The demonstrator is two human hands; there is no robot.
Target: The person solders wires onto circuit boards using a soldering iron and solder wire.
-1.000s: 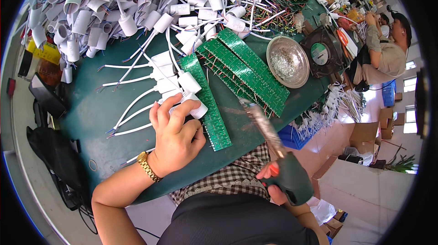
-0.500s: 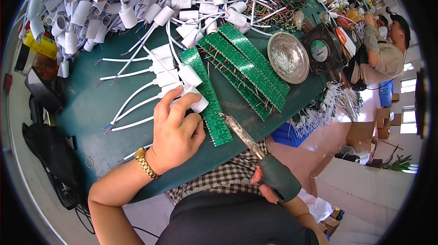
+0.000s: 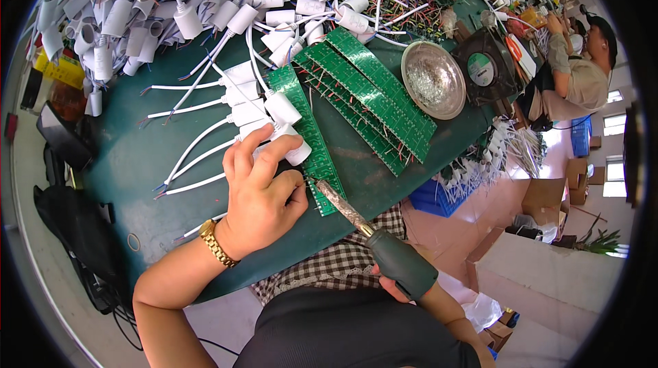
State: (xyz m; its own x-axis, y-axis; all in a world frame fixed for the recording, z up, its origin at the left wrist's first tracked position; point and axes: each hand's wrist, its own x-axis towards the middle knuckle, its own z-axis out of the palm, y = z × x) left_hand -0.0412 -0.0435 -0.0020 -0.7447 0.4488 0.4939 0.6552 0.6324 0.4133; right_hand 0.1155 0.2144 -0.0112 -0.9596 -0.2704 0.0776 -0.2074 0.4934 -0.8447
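Observation:
My left hand (image 3: pixel 264 186), with a gold watch at the wrist, bends over a row of white lamp sockets (image 3: pixel 282 108) with white cables. Two of its fingers rest by the nearest socket; thumb and forefinger pinch at the edge of a long green circuit board (image 3: pixel 317 142), and what lies between them is hidden. My right hand (image 3: pixel 391 288) is closed around the dark handle of a soldering iron (image 3: pixel 401 262), which covers most of that hand. The iron's tip reaches the board just beside my left fingertips.
More green circuit boards (image 3: pixel 384 104) lie stacked to the right, before a round metal dish (image 3: pixel 433 81) and a black fan (image 3: pixel 482 70). A heap of white sockets (image 3: pixel 116 17) fills the far left. At the far right sits another person (image 3: pixel 582 83); a blue crate (image 3: pixel 439 198) stands below the table edge.
The soldering iron has moved left and its tip has come down at the board near my left fingertips. My left hand has hardly moved.

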